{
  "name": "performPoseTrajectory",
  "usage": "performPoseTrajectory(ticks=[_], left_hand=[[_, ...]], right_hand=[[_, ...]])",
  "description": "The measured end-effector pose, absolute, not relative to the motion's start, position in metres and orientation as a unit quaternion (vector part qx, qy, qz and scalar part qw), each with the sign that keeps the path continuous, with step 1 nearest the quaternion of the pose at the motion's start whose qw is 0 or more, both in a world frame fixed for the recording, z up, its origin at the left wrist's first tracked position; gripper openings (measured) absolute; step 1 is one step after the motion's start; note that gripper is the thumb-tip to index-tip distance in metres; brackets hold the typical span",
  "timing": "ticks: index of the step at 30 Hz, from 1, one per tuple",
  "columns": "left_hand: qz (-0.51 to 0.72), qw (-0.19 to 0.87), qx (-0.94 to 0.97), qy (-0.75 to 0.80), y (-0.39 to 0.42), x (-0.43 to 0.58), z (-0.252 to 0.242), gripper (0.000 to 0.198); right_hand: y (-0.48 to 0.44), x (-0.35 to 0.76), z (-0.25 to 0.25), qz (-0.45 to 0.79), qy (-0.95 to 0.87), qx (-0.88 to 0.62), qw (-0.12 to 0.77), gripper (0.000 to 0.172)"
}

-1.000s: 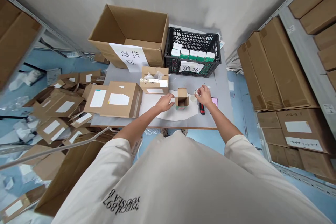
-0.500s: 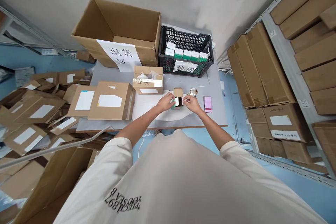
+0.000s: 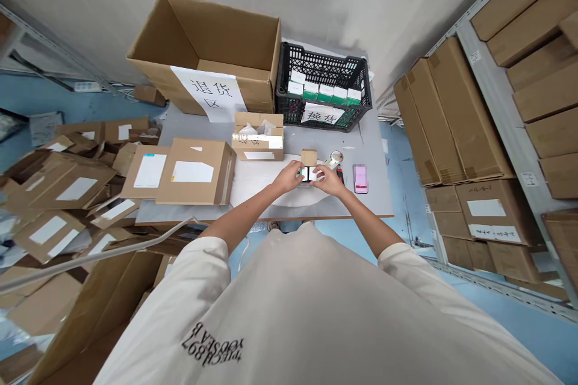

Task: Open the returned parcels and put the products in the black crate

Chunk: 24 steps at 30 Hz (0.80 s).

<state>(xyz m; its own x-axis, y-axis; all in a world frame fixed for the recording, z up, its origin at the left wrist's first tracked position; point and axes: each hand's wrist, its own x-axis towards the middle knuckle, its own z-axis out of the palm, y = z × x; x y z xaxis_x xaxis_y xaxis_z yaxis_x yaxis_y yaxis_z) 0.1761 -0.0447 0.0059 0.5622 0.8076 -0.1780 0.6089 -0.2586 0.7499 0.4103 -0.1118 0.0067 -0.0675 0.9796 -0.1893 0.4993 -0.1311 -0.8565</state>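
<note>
Filling the right side is metal shelving [image 3: 494,90] stacked with flat brown cartons [image 3: 451,108], and on the blue floor to the left lies a loose pile of labelled cardboard boxes [image 3: 58,186]. Between them stands a grey table [image 3: 371,144]. At its far left corner sits a large open carton [image 3: 217,42] with a handwritten paper sign [image 3: 212,93] hanging down its front. Just beside it to the right is a black plastic crate [image 3: 323,63] that holds a row of green-and-white packets [image 3: 323,91] and has its own paper sign [image 3: 326,114]. Nearer the person, on the left half of the table, lie two flat brown parcels [image 3: 196,171] with white labels. To their right is a smaller open carton [image 3: 258,138] with crumpled plastic showing inside. A white sheet [image 3: 262,183] covers the middle of the table in front of the person.

Over that sheet, near the table's front edge, is the small cardboard box [image 3: 309,158], its top flap up. The left hand [image 3: 289,177] and the right hand [image 3: 329,180] close on it from either side, fingers curled against its walls; whether it rests on the sheet or is lifted cannot be told. Just beyond the right hand lies a roll of clear tape [image 3: 334,159], to its right a pink phone [image 3: 360,178], and between them a red-and-black cutter [image 3: 341,176], partly hidden by the hand
</note>
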Motion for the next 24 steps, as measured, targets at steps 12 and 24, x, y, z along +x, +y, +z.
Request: performPoseTrajectory(ticks=[12, 24], left_hand=[[0.138, 0.316, 0.774, 0.532, -0.047, 0.117, 0.026, 0.036], [0.141, 0.296, 0.819, 0.47, -0.038, 0.137, 0.036, 0.036]], right_hand=[[-0.076, 0.349, 0.007, 0.398, -0.662, -0.58, 0.257, 0.032], [-0.074, 0.434, 0.018, 0.182, -0.641, -0.701, 0.254, 0.027]])
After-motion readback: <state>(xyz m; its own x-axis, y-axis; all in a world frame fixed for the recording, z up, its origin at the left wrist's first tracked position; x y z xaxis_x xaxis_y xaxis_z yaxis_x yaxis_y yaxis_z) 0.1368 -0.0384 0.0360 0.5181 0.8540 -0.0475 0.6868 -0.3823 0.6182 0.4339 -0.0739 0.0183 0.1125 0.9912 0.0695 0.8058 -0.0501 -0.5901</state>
